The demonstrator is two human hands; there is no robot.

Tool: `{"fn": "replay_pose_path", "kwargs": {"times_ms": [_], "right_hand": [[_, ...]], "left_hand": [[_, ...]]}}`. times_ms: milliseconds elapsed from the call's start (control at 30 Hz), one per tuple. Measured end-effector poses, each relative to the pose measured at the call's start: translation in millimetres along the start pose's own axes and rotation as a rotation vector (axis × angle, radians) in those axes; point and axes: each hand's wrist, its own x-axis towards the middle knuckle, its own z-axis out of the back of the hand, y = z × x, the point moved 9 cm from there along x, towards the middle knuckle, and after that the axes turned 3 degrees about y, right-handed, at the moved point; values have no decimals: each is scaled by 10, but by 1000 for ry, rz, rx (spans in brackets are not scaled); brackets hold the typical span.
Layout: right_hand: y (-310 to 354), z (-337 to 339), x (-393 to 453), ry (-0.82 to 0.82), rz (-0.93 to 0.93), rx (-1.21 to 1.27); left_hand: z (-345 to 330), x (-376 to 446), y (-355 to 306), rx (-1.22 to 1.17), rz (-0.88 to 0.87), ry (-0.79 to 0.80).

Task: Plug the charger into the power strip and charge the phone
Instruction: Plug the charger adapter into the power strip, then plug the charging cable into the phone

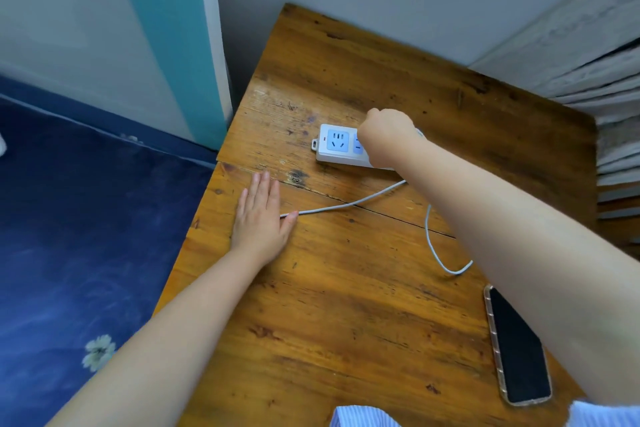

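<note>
The right hand (pixel 388 130) is fisted over the strip (pixel 341 147), its hold hidden, while the cable (pixel 346 205) runs lengthwise to the flat, empty left hand (pixel 261 218), and the phone (pixel 517 347) lies nearer the right arm

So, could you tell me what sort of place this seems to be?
Probably a room at home, perhaps a bedroom: a worn wooden table set in a wall corner, a dark blue flowered covering beside it, and a power strip and phone on top.
</note>
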Motion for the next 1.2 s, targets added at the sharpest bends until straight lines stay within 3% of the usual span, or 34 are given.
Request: {"fn": "replay_pose_path", "kwargs": {"times_ms": [200, 333, 400, 500, 567, 633, 733, 800, 1033, 1133, 1200], "right_hand": [[14, -3, -88, 10, 12, -57], [121, 84, -220, -149, 61, -278], [227, 131, -338, -260, 77, -189], [391, -10, -672, -382, 104, 145], [418, -230, -994, -478, 81, 354], [373, -510, -1345, -553, 27, 496], [284, -1147, -1747, -459, -44, 685], [210, -1575, -1900, -374, -120, 801], [-202, -2480, -2403, -243, -296, 1127], [-296, -2619, -2469, -223, -272, 1163], [-326, -2653, -2465, -231, -242, 1157]], "left_hand": [[177, -446, 190, 143, 37, -27], [136, -582, 288, 163, 124, 79], [131, -579, 296, 178, 136, 97], [87, -605, 275, 188, 172, 154], [36, -642, 231, 81, 208, 207], [-57, -686, 134, -212, 235, 238], [-350, -822, -154, -691, 304, 402], [-524, -903, -289, -860, 366, 486], [-1065, -1016, -905, -1066, 460, 554], [-1175, -1037, -1020, -1110, 565, 465], [-1153, -1012, -1008, -1073, 591, 320]]}}
